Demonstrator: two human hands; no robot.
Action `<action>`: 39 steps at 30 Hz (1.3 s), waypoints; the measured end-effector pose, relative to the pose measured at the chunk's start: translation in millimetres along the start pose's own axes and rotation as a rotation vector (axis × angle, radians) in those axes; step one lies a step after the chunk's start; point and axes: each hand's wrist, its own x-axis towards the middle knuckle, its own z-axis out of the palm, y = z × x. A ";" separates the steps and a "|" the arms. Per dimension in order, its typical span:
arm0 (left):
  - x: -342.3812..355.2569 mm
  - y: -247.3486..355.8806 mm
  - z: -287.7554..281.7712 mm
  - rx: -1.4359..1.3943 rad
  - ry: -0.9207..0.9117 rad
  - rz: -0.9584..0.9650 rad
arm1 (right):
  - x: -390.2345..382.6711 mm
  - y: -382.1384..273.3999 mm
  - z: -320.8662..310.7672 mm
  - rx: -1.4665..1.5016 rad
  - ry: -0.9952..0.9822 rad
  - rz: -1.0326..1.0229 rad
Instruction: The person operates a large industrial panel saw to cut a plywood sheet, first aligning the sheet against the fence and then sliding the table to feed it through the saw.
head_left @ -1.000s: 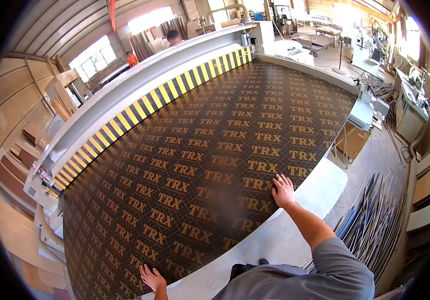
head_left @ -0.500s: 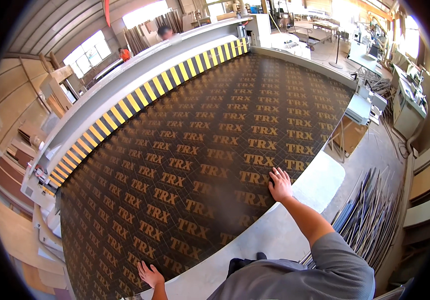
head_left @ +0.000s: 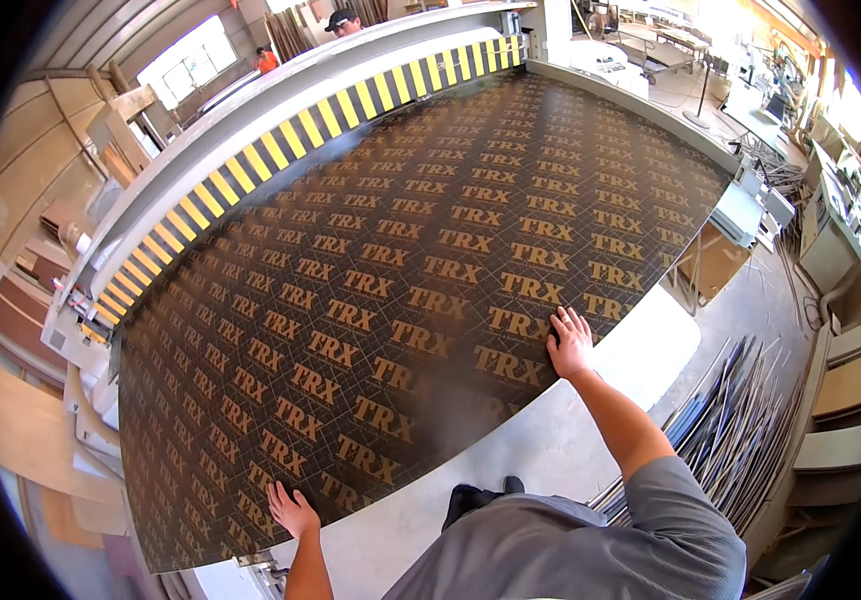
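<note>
Striped guard [head_left: 329, 118] now clears film-faced panel [head_left: 406, 262], whose near edge left hand [head_left: 294, 512] and right hand [head_left: 573, 347], spread flat, likely steady.

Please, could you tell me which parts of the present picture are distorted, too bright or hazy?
In the head view, the striped bar bends into a curve, the left window is nearly white with glare, and a pale haze dulls the sheet below-left of the right hand; smear or reflection, I cannot tell.

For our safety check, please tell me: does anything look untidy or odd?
Yes: at the right, long thin strips lie in a loose heap, their ends uneven. The dark sheet shows a hazy patch, cause unclear.
</note>
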 end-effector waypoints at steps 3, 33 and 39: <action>-0.3 -1.7 4.4 0.009 0.026 0.023 | -0.5 1.0 -0.2 -0.004 0.004 0.004; 5.4 0.7 -1.6 -0.087 0.046 0.028 | 2.0 -5.1 4.5 -0.045 -0.074 0.060; 1.4 -2.3 0.8 -0.092 0.097 0.047 | 4.5 -3.1 4.4 -0.013 -0.049 0.017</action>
